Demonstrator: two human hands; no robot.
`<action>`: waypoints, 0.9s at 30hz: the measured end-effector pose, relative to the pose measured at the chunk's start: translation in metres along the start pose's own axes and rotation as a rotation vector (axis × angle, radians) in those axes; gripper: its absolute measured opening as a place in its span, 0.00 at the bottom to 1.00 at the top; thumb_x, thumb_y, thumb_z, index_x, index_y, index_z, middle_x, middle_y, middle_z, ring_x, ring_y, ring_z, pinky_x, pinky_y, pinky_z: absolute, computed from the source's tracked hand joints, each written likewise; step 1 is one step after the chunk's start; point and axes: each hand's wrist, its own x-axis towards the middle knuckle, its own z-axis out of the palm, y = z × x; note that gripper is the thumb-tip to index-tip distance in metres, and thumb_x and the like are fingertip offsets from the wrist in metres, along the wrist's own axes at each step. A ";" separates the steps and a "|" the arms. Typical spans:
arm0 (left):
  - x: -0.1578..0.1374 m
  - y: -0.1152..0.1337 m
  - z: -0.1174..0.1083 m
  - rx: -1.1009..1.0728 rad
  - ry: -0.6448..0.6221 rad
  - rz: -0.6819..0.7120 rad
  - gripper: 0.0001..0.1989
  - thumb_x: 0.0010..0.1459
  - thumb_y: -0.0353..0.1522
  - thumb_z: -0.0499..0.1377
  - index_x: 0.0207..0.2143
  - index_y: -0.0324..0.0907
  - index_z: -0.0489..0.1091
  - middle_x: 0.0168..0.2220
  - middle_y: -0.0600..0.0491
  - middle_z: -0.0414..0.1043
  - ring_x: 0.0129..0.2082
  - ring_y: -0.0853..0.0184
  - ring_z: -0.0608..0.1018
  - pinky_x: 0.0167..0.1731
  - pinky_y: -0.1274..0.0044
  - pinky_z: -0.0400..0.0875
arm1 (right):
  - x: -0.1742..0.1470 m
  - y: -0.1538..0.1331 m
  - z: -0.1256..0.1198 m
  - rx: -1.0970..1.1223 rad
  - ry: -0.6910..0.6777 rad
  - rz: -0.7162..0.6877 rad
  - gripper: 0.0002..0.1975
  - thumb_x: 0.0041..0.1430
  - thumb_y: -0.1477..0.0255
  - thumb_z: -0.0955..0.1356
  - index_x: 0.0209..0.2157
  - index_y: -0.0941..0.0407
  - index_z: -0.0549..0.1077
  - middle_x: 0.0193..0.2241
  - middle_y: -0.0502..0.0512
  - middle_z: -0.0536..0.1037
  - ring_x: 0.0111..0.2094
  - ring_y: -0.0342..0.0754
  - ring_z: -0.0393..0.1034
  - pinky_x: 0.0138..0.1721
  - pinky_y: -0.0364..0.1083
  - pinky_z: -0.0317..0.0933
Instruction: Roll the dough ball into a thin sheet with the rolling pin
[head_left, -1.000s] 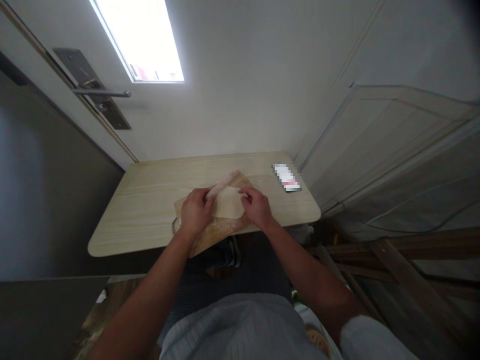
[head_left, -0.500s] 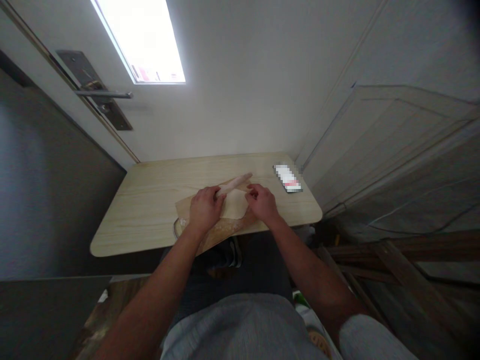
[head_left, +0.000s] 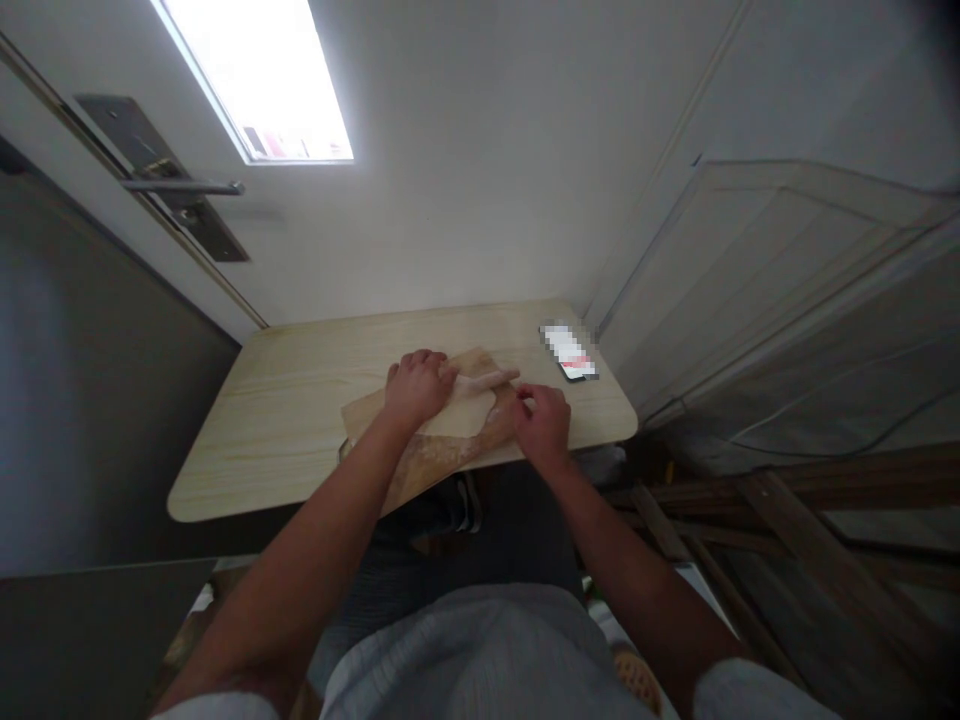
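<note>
A flat, pale sheet of dough [head_left: 459, 415] lies on a flour-dusted wooden board [head_left: 431, 462]. Across the dough's far part rests a thin, light rolling pin [head_left: 486, 381]. My left hand [head_left: 421, 388] is wrapped over the pin's left end, hiding that part of it. Beyond the dough's right edge, my right hand [head_left: 544, 418] has its fingers curled in a pinch by the board's right side, close to the pin's free end. What those fingers hold, if anything, is too small to make out.
The board sits on a light wood-grain table [head_left: 262, 410], its near corner jutting past the front edge. A phone [head_left: 570, 352] with a blurred screen lies at the back right. Behind stands a white door with a metal handle [head_left: 184, 187]. Wooden beams [head_left: 810, 540] are at the right.
My left hand has shifted onto the rolling pin, which now lies flatter across the dough. My right hand has drawn away from the dough's edge, rightward and nearer me.
</note>
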 end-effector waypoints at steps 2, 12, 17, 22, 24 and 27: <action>0.006 -0.002 0.008 0.009 -0.057 -0.027 0.22 0.69 0.44 0.47 0.54 0.46 0.72 0.57 0.43 0.71 0.57 0.50 0.71 0.54 0.57 0.66 | -0.007 -0.002 0.001 -0.055 -0.021 -0.018 0.06 0.59 0.72 0.67 0.37 0.55 0.77 0.38 0.58 0.80 0.44 0.54 0.68 0.49 0.52 0.59; -0.007 -0.028 -0.002 -0.214 0.021 0.085 0.21 0.63 0.48 0.55 0.43 0.43 0.78 0.47 0.46 0.77 0.50 0.57 0.75 0.55 0.65 0.68 | -0.020 -0.005 -0.004 -0.179 -0.074 -0.006 0.10 0.62 0.65 0.70 0.42 0.53 0.77 0.44 0.58 0.79 0.49 0.56 0.65 0.53 0.54 0.54; -0.030 -0.050 -0.001 -0.237 -0.009 0.147 0.17 0.59 0.44 0.59 0.44 0.43 0.76 0.46 0.45 0.76 0.49 0.55 0.75 0.52 0.63 0.70 | -0.010 -0.018 -0.003 -0.157 -0.135 -0.046 0.11 0.60 0.66 0.70 0.44 0.52 0.79 0.49 0.57 0.78 0.53 0.58 0.64 0.55 0.56 0.53; -0.032 -0.045 0.013 -0.366 0.124 0.103 0.16 0.61 0.42 0.57 0.44 0.41 0.74 0.45 0.44 0.76 0.48 0.56 0.75 0.52 0.64 0.70 | -0.002 -0.031 0.003 -0.087 -0.201 -0.007 0.08 0.60 0.68 0.70 0.40 0.52 0.80 0.47 0.56 0.80 0.51 0.56 0.66 0.54 0.55 0.56; -0.030 -0.039 0.016 -0.399 0.160 0.084 0.15 0.61 0.41 0.57 0.44 0.41 0.73 0.45 0.44 0.75 0.48 0.57 0.75 0.51 0.64 0.70 | -0.002 -0.034 0.005 -0.080 -0.209 -0.002 0.09 0.60 0.68 0.70 0.41 0.52 0.80 0.47 0.56 0.80 0.51 0.56 0.66 0.55 0.55 0.56; -0.025 -0.027 0.019 -0.393 0.171 0.104 0.14 0.62 0.41 0.57 0.44 0.42 0.73 0.44 0.45 0.76 0.47 0.57 0.75 0.51 0.65 0.70 | -0.003 -0.036 0.007 -0.075 -0.213 0.003 0.10 0.60 0.68 0.69 0.42 0.53 0.80 0.47 0.57 0.80 0.51 0.56 0.66 0.55 0.55 0.56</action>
